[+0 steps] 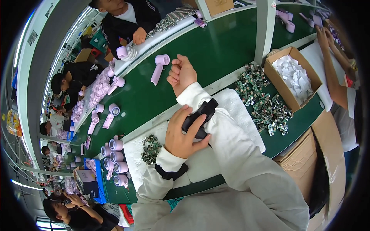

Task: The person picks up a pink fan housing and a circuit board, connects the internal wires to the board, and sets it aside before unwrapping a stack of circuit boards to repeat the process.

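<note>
My left hand (180,134) lies over a black strapped-on device (201,118) on my right wrist, its fingers and thumb gripping the casing. My right hand (182,75) reaches out over the green belt in a loose fist, and nothing shows in it. Just left of its knuckles a pale purple handheld fan part (158,68), with a round head and a handle, lies on the belt. Another black band (171,172) circles my left wrist. Under my forearms is a white foam pad (135,154), where a small heap of green circuit boards (151,149) sits.
Several purple fan heads (116,157) stand grouped at the left, beside a blue bin (101,184). At right are piled circuit boards (266,100) and a cardboard box (278,57) of white pieces. A white post (265,30) rises behind. Co-workers sit across and along the belt.
</note>
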### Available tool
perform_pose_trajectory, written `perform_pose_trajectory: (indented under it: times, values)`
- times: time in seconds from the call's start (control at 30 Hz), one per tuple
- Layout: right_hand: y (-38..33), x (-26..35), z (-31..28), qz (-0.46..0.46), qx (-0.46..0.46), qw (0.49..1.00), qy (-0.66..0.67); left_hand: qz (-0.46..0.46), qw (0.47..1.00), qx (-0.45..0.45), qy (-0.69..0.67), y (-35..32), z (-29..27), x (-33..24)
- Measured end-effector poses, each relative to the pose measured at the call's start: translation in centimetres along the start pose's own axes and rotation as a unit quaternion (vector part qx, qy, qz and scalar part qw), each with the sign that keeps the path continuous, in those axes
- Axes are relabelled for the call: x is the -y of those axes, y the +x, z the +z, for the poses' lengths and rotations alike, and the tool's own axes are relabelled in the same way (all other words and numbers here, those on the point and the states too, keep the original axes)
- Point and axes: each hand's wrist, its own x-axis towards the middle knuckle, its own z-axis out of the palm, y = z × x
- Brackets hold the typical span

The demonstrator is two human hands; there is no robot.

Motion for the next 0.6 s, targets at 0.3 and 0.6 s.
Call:
perform_pose_trajectory:
  times: [0.3,0.6]
  values:
    - [1.7,-2.9,-1.9,-0.009,0.125,0.919,-0.374,-0.062,0.998,0.013,-0.030,-0.2,-1.0,1.2]
    - [3.1,-2.0,-3.2,0.127,0.094,0.970,-0.186,-0.076,0.995,0.005,-0.067,-0.3,-1.8,0.6]
